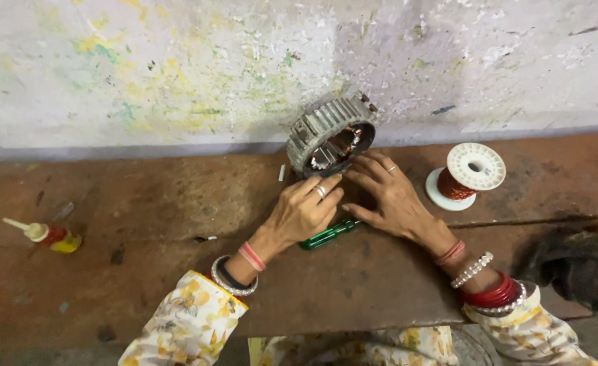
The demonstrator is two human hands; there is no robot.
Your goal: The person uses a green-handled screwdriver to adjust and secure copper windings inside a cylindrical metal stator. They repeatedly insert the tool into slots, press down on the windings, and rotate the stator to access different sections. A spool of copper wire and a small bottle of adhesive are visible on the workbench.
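The stator (331, 135) sits tilted against the far wall, both hands on its near rim. Left hand (304, 211) and right hand (388, 193) press fingertips there, clamping nothing. Looks heavy, stiff steel; grab the ribbed shell, since the copper windings probably damage easily.

A whitish wall (177, 68) flecked with yellow and green paint rises behind a worn reddish-brown workbench (143, 203).
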